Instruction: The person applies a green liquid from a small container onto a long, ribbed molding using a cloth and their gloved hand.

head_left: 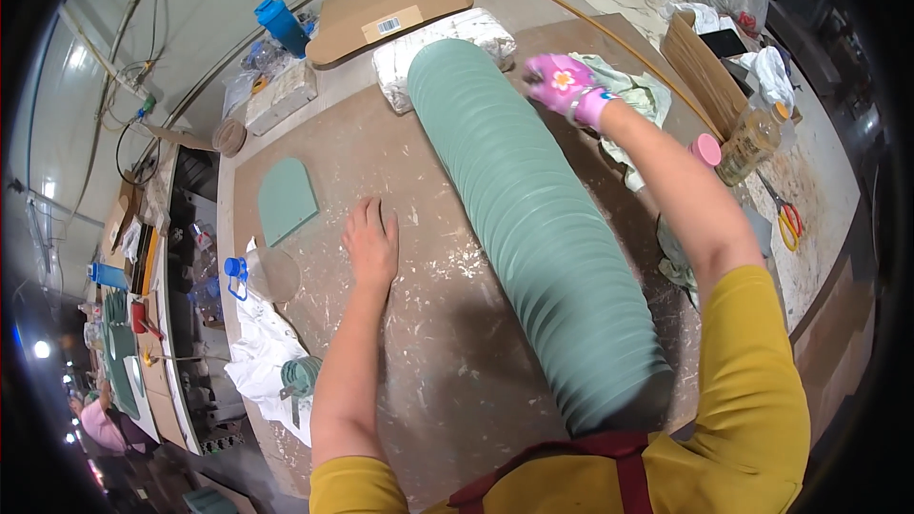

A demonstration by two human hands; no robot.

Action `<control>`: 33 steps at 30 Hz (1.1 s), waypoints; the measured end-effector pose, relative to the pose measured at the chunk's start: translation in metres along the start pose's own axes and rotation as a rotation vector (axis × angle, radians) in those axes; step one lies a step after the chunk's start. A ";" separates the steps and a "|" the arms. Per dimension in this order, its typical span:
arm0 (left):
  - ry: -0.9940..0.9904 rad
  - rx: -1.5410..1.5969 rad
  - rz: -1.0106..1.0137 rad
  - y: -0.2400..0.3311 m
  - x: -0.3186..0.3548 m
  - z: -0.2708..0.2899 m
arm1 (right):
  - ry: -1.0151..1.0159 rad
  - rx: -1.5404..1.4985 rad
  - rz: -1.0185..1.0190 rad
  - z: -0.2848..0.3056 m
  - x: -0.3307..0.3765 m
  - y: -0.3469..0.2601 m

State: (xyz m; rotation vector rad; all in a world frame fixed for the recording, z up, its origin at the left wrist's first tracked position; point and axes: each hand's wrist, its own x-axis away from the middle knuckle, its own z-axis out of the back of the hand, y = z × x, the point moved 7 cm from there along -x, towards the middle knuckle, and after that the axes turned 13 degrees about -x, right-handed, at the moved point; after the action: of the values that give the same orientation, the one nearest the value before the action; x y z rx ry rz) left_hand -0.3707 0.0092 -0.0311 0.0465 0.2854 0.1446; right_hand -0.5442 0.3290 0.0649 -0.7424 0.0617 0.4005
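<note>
A long row of pale green arched sheets (543,219), packed face to face like a log, runs across the table from the far middle toward my body. Its far end leans on a white wrapped bundle (490,35). My left hand (371,240) is bare and lies flat on the brown board, left of the row, with fingers stretched out. A single green arched piece (287,202) lies beyond it to the left. My right hand (564,86), in a pink flowered glove, is just right of the row's far end. Its fingers are blurred, and I cannot see anything held.
A cardboard piece (390,11) and a blue-capped bottle (282,27) stand at the back. Crumpled cloth (624,86), a thin stick (633,57), an oil-coloured bottle (752,145) and scissors (787,219) lie right. White cloth (267,352) and a tape roll (301,376) sit left.
</note>
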 end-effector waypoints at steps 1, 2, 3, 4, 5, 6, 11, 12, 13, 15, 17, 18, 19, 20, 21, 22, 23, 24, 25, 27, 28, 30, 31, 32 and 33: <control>0.009 -0.015 -0.003 0.001 0.001 0.001 | -0.122 0.090 -0.034 0.001 0.000 0.009; 0.009 -0.015 0.003 0.004 0.000 0.002 | -0.026 0.079 -0.039 0.014 0.003 0.001; 0.017 -0.003 -0.011 0.010 -0.001 0.005 | -0.028 0.082 -0.043 0.014 0.000 -0.004; 0.025 0.009 -0.025 0.015 -0.001 0.006 | 0.100 -0.043 0.078 0.020 -0.009 -0.019; 0.020 0.004 -0.027 0.015 0.000 0.007 | 0.230 -0.177 0.198 0.022 -0.014 -0.035; 0.007 0.026 -0.015 0.012 -0.002 0.008 | 0.236 -0.163 0.263 0.011 -0.021 -0.046; -0.005 0.040 0.013 0.001 0.001 0.005 | 0.200 -0.123 0.119 -0.013 -0.008 -0.007; -0.010 0.030 0.018 0.002 0.001 0.005 | 0.025 -0.006 0.024 -0.005 -0.004 -0.006; -0.015 0.021 0.023 0.004 0.001 0.006 | -0.162 0.112 -0.034 -0.006 -0.004 0.004; -0.020 0.018 0.024 0.009 -0.001 0.009 | -0.040 0.059 -0.035 0.010 0.001 -0.012; -0.025 0.017 0.009 0.015 -0.003 0.008 | 0.088 -0.083 0.051 0.010 -0.011 -0.022; -0.020 0.024 0.000 0.013 -0.004 0.007 | 0.217 -0.228 0.144 0.013 -0.016 -0.030; -0.016 0.032 -0.009 0.012 -0.005 0.006 | 0.123 -0.227 0.183 0.001 -0.019 -0.035; -0.016 0.029 -0.007 0.009 -0.004 0.006 | 0.159 -0.241 0.150 -0.005 -0.019 -0.030; -0.014 0.030 -0.001 0.006 -0.003 0.005 | 0.195 -0.254 0.117 -0.008 -0.019 -0.024; -0.011 0.032 0.006 0.003 -0.002 0.005 | 0.115 -0.246 0.055 -0.009 -0.015 -0.013; -0.008 0.031 0.027 -0.002 0.001 0.004 | 0.022 -0.237 0.003 -0.006 -0.008 -0.010; 0.000 0.009 0.011 0.001 0.001 0.004 | -0.095 0.019 -0.020 0.000 -0.005 0.001; 0.009 -0.011 -0.011 0.006 -0.001 0.002 | -0.050 0.051 0.086 0.008 -0.001 0.018; 0.007 -0.024 0.005 0.005 -0.002 0.002 | 0.093 0.068 0.198 0.021 0.000 -0.026; 0.003 -0.024 -0.016 0.009 -0.003 0.001 | 0.034 0.032 0.319 0.012 -0.003 -0.054; 0.008 0.002 -0.015 0.006 -0.001 0.002 | -0.244 -0.093 0.325 -0.042 -0.016 -0.100; 0.016 0.029 -0.020 0.006 -0.003 0.001 | -0.459 -0.172 0.203 -0.081 -0.019 -0.113; 0.018 0.026 -0.013 0.000 -0.002 0.001 | -0.508 0.191 0.424 -0.113 -0.011 -0.147; 0.005 0.026 0.004 -0.004 -0.001 -0.001 | -0.538 0.563 0.637 -0.135 0.001 -0.166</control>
State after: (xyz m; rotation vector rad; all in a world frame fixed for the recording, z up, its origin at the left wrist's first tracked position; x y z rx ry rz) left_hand -0.3714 0.0052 -0.0320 0.0725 0.2921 0.1446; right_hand -0.4698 0.1288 0.0720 -0.0213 -0.0984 1.1260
